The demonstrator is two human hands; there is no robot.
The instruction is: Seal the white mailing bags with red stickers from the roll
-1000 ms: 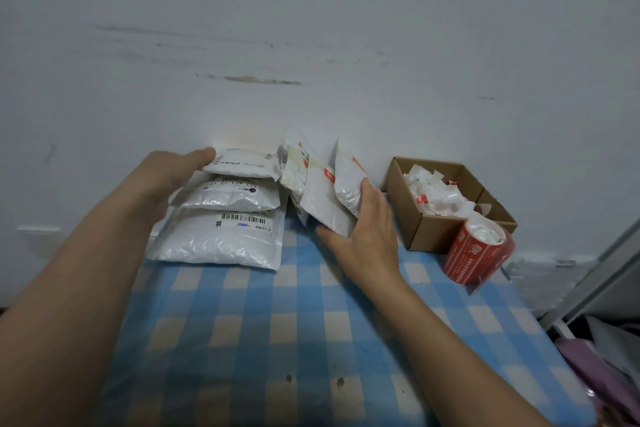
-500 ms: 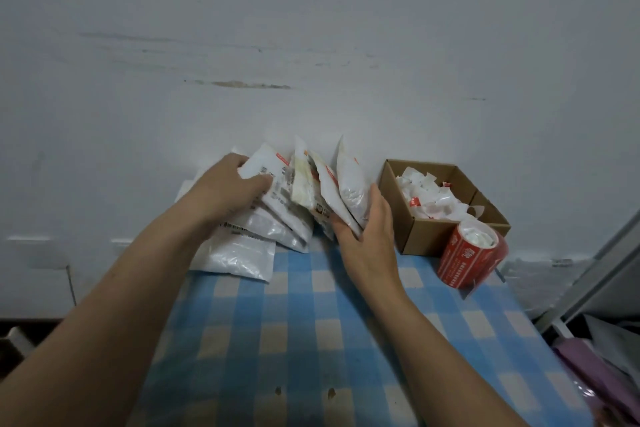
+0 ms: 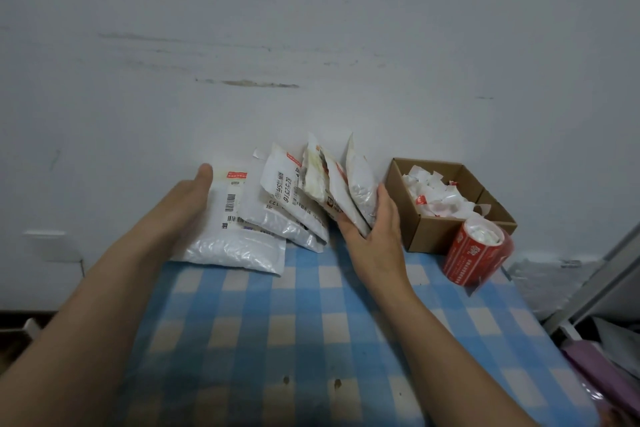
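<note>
Bags (image 3: 277, 198), white, six as far as I can count, lean in a fanned row at the far edge of the tabletop (image 3: 311, 322), against the wall (image 3: 311, 28). The leftmost one lies lowest, its barcode label facing up. The next shows a printed label. The last three stand steepest on the right.

I see both hands on the row. My left hand (image 3: 183, 208) is released, its fingers straight and laid flat along the left edge of the barcode bag. My right hand (image 3: 375, 232) is also released and props the rightmost bags, with its fingers under their lower edges and its thumb up along the outer one.

One red roll (image 3: 474, 256) stands tilted just right of that hand, touching the front of one cardboard box (image 3: 433, 232) filled with white scraps (image 3: 436, 194).

A second ago three of the bags lay stacked flat on the left. Now they are tipped into the fan. Half a second ago my left hand covered them from above, and now it sits at their left edge with the barcode bag uncovered. Roll and box have not moved.
</note>
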